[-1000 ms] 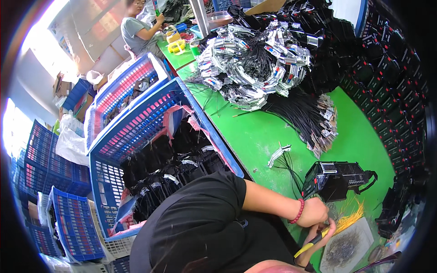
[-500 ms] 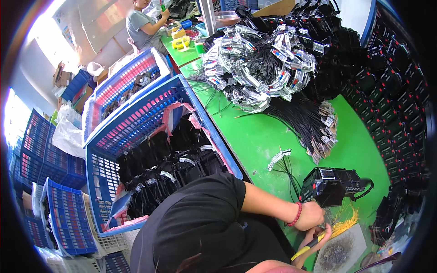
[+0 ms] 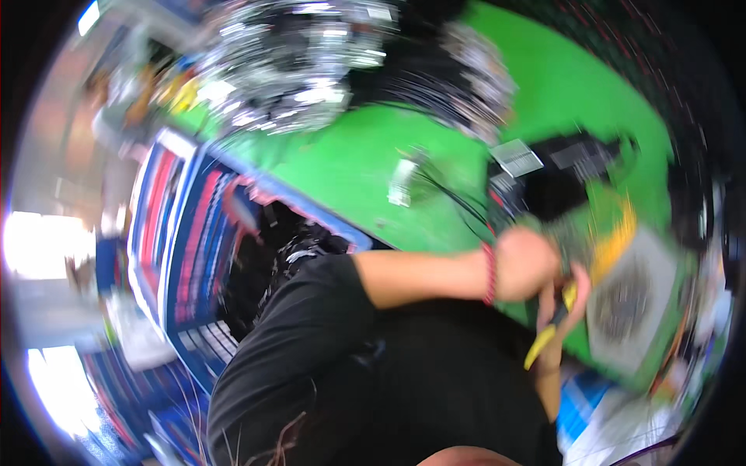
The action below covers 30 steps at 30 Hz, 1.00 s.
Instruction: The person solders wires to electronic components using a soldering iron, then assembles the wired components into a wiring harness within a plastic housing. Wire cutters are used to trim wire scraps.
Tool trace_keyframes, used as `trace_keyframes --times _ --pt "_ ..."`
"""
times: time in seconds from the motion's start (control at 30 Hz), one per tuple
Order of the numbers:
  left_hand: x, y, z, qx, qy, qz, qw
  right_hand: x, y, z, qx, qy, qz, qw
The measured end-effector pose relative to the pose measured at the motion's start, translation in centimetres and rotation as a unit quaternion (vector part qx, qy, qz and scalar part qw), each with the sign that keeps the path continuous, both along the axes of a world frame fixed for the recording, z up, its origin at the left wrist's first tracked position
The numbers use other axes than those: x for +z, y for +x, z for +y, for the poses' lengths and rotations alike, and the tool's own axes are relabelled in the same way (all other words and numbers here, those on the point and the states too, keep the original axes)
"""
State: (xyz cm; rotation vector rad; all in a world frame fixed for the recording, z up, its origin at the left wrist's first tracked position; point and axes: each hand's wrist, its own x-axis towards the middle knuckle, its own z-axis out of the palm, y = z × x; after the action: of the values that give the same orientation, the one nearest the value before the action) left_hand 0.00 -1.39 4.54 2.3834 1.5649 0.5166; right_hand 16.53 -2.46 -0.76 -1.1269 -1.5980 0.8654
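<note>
My left hand (image 3: 525,264), a red beaded bracelet at its wrist, is curled beside a black box-shaped device (image 3: 550,182); its fingertips are turned away and blurred, so what they grip is hidden. Close against it, my right hand (image 3: 576,301) is wrapped round a tool with a yellow-and-black handle (image 3: 550,335); the tool's working end is hidden behind the hands. A bundle of thin yellow wires (image 3: 615,239) lies just beyond the right hand. Below the wires sits a grey plate (image 3: 645,326) with a dark patch of residue. Motion smears the whole view.
Black leads with a silver end piece (image 3: 401,183) lie left of the device on the green table (image 3: 334,167). A heap of silver-ended cables (image 3: 287,70) fills the far side. A blue crate (image 3: 194,256) holding black parts stands to the left; a blurred person (image 3: 124,116) is beyond it.
The whole view has swung, and table, crate and heap now appear shifted left and up. Both hands stay close together by the device, the right still holding the yellow-and-black tool.
</note>
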Motion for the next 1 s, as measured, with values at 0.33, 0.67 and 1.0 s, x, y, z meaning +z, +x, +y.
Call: trace_keyframes --times 0.33,0.67,1.0 --pt "0.7 1.3 1.8 -0.018 -0.092 -0.080 0.992 -0.9 3.6 1.0 0.017 0.009 0.126 0.992" --pt "-0.4 2.4 1.7 -0.006 -0.068 -0.016 0.998 0.3 7.5 -1.0 0.013 -0.016 0.098 0.995" --pt "-1.7 3.0 2.1 0.017 -0.071 -0.015 0.997 -1.0 7.6 -2.1 -0.029 -0.049 0.204 0.977"
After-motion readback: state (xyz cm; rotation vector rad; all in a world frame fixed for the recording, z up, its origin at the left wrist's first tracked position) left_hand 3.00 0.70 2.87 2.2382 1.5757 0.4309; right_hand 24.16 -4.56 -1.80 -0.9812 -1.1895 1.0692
